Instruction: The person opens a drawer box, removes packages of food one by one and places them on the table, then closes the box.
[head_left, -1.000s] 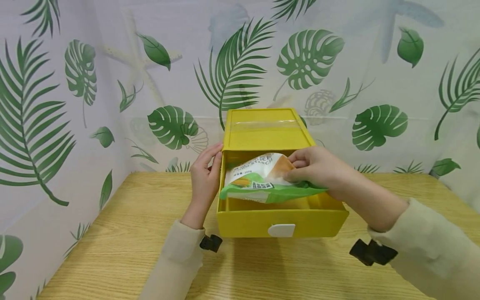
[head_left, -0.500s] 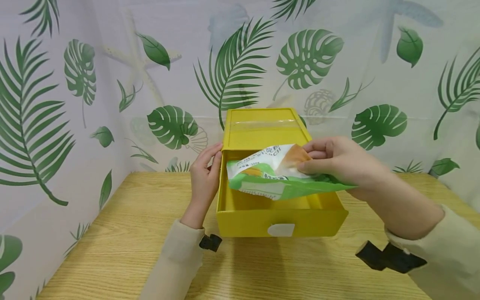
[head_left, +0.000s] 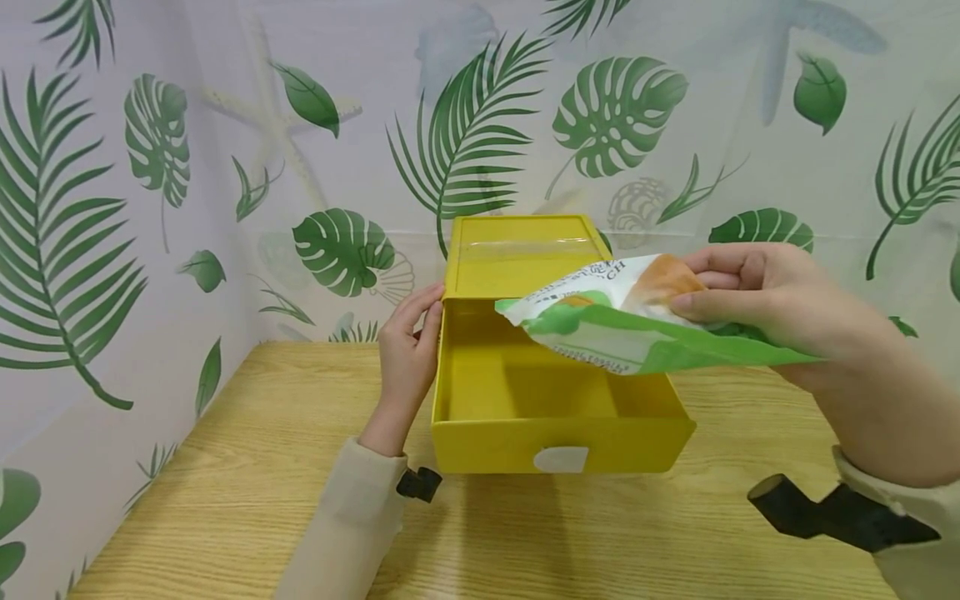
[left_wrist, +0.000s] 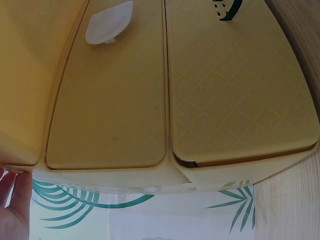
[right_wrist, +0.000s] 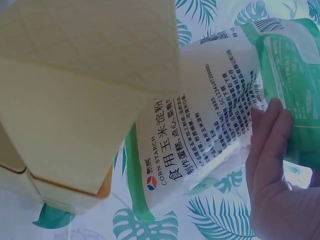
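Observation:
My right hand (head_left: 780, 308) pinches a white and green bag of corn starch (head_left: 600, 325) near one end, thumb on top. The bag hangs tilted above the right part of a pulled-out yellow drawer (head_left: 562, 446), which has a white tab handle (head_left: 561, 459). In the right wrist view the printed back of the corn starch bag shows beside the drawer. My left hand (head_left: 408, 354) rests with extended fingers against the left side of the yellow drawer cabinet (head_left: 525, 271). Its fingertips also show at the cabinet's edge in the left wrist view.
The cabinet stands on a wood-grain table (head_left: 300, 500), close to a leaf-patterned cloth backdrop (head_left: 337, 167). Clear tape crosses the cabinet top. A second drawer front (left_wrist: 240, 95) with a dark handle shows in the left wrist view.
My right hand has lifted the corn starch bag up and to the right, out of the drawer, baring more of the drawer's inside. The left hand has stayed at the cabinet's side.

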